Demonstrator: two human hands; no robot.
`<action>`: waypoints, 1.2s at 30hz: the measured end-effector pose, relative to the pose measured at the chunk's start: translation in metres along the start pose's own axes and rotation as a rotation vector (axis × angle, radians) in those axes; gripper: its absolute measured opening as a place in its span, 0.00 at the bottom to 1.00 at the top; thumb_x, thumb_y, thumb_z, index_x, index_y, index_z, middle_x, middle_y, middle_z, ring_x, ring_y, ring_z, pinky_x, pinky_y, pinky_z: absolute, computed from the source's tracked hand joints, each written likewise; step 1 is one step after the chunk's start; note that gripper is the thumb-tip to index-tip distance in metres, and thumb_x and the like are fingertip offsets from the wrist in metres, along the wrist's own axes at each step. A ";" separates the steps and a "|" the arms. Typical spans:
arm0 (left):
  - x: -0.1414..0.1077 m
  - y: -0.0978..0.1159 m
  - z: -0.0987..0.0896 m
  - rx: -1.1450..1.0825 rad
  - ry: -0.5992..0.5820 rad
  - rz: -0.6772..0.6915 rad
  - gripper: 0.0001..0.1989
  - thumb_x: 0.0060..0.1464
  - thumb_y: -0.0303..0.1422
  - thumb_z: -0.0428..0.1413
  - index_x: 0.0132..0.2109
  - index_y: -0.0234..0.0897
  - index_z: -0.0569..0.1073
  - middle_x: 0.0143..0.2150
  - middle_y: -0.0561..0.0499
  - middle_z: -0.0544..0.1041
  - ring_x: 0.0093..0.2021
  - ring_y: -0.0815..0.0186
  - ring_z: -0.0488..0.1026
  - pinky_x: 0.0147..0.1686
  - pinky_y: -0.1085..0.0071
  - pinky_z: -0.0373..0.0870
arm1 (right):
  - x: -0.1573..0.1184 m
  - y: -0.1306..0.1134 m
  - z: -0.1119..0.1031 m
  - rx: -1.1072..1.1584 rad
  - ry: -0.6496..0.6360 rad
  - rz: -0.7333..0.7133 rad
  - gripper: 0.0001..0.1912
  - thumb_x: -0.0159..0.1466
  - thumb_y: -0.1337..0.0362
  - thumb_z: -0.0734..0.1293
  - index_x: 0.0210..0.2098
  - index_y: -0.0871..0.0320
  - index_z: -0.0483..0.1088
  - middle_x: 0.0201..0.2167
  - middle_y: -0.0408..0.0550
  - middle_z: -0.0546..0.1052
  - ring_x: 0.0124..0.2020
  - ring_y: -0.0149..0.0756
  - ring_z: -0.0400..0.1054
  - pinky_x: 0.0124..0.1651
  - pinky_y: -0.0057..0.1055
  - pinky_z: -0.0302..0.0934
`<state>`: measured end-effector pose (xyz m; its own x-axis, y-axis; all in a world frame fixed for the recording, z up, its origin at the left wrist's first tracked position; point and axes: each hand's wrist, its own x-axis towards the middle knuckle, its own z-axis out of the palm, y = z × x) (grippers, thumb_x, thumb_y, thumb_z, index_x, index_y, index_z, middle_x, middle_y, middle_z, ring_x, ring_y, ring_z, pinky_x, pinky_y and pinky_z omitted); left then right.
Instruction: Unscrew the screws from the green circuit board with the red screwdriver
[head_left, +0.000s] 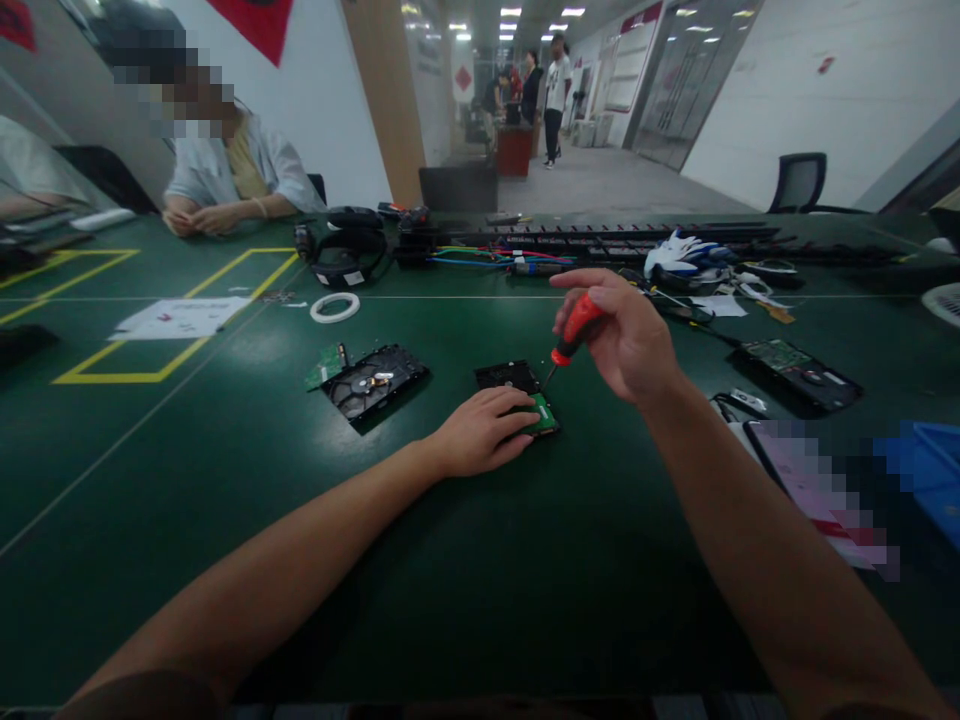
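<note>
On the green table, a small hard drive (504,376) with a green circuit board (544,413) lies in front of me. My left hand (487,430) rests flat over its near part, fingers stretched across the board and hiding some of it. My right hand (626,335) holds a red and black screwdriver (577,328) by the handle. The screwdriver slants down to the left, its tip at the drive's right side; whether it touches a screw is too small to tell.
An opened hard drive (375,385) and a loose green board (325,368) lie left, below a white ring (334,307). Another drive (799,375), a blue bin (934,470) and gloves (686,258) are right. Cables (495,258) line the back. A person sits across at left.
</note>
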<state>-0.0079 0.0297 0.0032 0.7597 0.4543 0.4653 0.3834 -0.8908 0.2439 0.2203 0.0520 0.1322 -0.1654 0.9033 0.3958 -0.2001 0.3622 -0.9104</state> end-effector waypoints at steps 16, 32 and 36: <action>-0.001 0.000 0.000 0.009 0.010 0.016 0.18 0.75 0.39 0.54 0.64 0.38 0.76 0.66 0.38 0.76 0.68 0.50 0.73 0.69 0.45 0.71 | -0.001 0.003 0.003 0.084 -0.004 0.042 0.21 0.68 0.41 0.67 0.35 0.51 0.76 0.30 0.45 0.76 0.31 0.38 0.73 0.41 0.39 0.75; -0.001 0.000 0.000 -0.001 0.020 0.007 0.19 0.75 0.39 0.54 0.66 0.38 0.75 0.65 0.38 0.76 0.68 0.49 0.73 0.69 0.44 0.72 | -0.001 -0.004 0.004 0.070 -0.041 0.044 0.17 0.70 0.48 0.66 0.40 0.54 0.77 0.29 0.45 0.76 0.32 0.37 0.73 0.36 0.34 0.69; 0.000 0.001 -0.001 -0.005 0.026 0.002 0.19 0.75 0.39 0.54 0.66 0.39 0.74 0.65 0.39 0.76 0.68 0.49 0.74 0.69 0.44 0.72 | 0.001 -0.002 0.004 0.082 -0.001 0.056 0.19 0.69 0.45 0.67 0.37 0.54 0.78 0.32 0.46 0.75 0.33 0.37 0.73 0.39 0.36 0.71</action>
<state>-0.0086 0.0289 0.0042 0.7468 0.4522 0.4877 0.3787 -0.8919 0.2472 0.2171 0.0511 0.1345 -0.1790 0.9214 0.3450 -0.2692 0.2914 -0.9179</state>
